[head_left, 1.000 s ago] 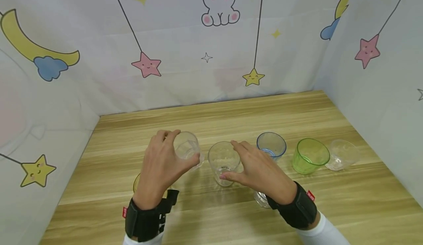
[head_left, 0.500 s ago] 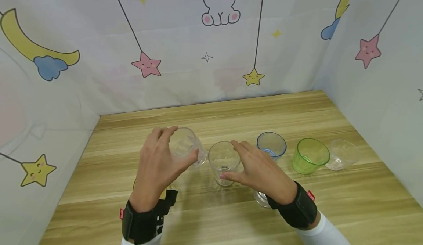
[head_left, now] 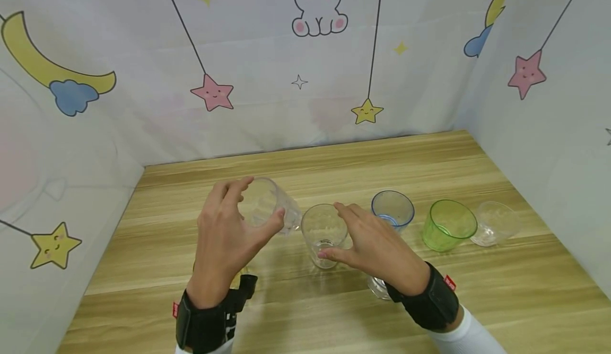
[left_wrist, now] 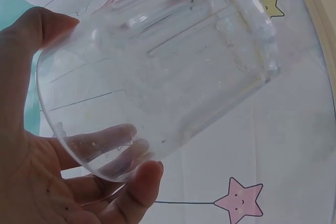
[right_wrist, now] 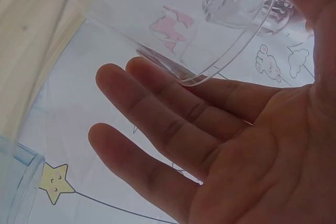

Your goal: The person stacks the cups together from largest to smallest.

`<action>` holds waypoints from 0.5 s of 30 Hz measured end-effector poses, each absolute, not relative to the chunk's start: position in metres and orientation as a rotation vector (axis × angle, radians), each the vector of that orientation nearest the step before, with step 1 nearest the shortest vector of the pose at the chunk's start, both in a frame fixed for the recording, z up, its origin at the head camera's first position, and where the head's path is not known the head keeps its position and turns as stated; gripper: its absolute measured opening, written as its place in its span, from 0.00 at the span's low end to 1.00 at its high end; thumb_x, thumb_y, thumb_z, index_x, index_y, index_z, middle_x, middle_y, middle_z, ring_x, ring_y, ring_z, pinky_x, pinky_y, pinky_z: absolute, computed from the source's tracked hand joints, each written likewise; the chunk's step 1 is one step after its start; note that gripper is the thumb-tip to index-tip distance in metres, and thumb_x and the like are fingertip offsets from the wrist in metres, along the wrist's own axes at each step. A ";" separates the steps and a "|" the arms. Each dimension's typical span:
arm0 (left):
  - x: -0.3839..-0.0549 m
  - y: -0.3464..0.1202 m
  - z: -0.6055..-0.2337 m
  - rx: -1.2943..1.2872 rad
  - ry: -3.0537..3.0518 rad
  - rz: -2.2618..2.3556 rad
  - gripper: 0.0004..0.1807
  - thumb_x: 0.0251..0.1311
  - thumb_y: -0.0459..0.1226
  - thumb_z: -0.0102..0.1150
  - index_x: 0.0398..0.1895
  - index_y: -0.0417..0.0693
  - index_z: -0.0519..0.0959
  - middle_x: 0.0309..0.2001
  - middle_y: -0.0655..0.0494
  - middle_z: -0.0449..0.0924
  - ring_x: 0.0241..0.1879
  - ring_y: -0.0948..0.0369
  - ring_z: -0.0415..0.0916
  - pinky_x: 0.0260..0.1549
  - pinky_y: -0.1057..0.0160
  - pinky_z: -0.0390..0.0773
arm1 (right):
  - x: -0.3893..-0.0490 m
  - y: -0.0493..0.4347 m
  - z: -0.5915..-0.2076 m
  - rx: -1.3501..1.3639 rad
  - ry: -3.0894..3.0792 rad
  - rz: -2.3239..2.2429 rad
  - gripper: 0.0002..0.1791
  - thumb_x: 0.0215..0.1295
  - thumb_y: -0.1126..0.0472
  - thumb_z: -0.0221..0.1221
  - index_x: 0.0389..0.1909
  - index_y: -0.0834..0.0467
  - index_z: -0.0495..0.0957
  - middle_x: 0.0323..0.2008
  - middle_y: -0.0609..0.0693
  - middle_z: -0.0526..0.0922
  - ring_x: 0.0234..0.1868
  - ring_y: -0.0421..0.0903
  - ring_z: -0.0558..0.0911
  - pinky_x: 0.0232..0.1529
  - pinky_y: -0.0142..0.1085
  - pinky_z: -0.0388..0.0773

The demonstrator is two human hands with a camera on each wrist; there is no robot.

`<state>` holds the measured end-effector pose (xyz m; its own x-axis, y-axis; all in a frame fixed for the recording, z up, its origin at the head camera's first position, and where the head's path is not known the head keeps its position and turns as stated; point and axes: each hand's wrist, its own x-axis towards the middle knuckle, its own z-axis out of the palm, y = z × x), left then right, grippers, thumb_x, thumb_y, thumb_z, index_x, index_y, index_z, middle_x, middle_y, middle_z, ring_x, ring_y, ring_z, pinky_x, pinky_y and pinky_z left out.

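Note:
In the head view my left hand (head_left: 226, 242) grips a clear cup (head_left: 267, 205) near its rim. This cup is tilted, its mouth toward the hand and its base toward the right. The left wrist view shows the thumb on one side of the faceted cup (left_wrist: 173, 66) and the fingers on the other. My right hand (head_left: 374, 242) holds a second clear cup (head_left: 315, 229), which stands upright with its mouth up, thumb low in front and fingers at the rim. From the right wrist, the fingers (right_wrist: 157, 108) lie along the outside of that cup's wall.
To the right stand a blue-rimmed cup (head_left: 392, 210), a green cup (head_left: 444, 232) and a tilted clear cup (head_left: 496, 224). Another clear piece (head_left: 378, 288) is mostly hidden under my right wrist. A yellow cup (head_left: 235, 281) shows partly behind my left wrist. Printed cloth walls (head_left: 258, 126) enclose the wooden table (head_left: 296, 317).
My left hand has shifted slightly up and left, tipping its clear cup further so the base points more to the right. The right hand and its cup stay put.

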<state>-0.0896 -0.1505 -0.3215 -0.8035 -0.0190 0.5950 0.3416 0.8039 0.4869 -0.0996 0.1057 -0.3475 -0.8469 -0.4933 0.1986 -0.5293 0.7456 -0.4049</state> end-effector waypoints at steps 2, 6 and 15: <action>-0.089 -0.150 -0.321 -0.238 -2.385 -0.802 0.37 0.48 0.54 0.73 0.58 0.40 0.81 0.50 0.45 0.78 0.41 0.51 0.75 0.31 0.53 0.75 | -0.100 0.106 -0.348 0.841 -2.861 0.701 0.51 0.56 0.36 0.70 0.69 0.68 0.68 0.58 0.62 0.79 0.52 0.57 0.82 0.46 0.48 0.81; -0.088 -0.150 -0.320 -0.244 -2.369 -0.821 0.37 0.49 0.55 0.72 0.58 0.41 0.80 0.50 0.46 0.78 0.41 0.52 0.76 0.29 0.55 0.75 | -0.100 0.106 -0.348 0.844 -2.862 0.702 0.50 0.56 0.36 0.70 0.69 0.67 0.68 0.58 0.62 0.79 0.52 0.57 0.82 0.46 0.48 0.81; -0.089 -0.145 -0.317 -0.274 -2.343 -0.851 0.36 0.49 0.54 0.72 0.59 0.42 0.80 0.50 0.46 0.79 0.40 0.54 0.77 0.28 0.57 0.77 | -0.104 0.110 -0.345 0.854 -2.863 0.701 0.52 0.54 0.35 0.71 0.69 0.68 0.67 0.58 0.63 0.79 0.53 0.57 0.82 0.46 0.48 0.81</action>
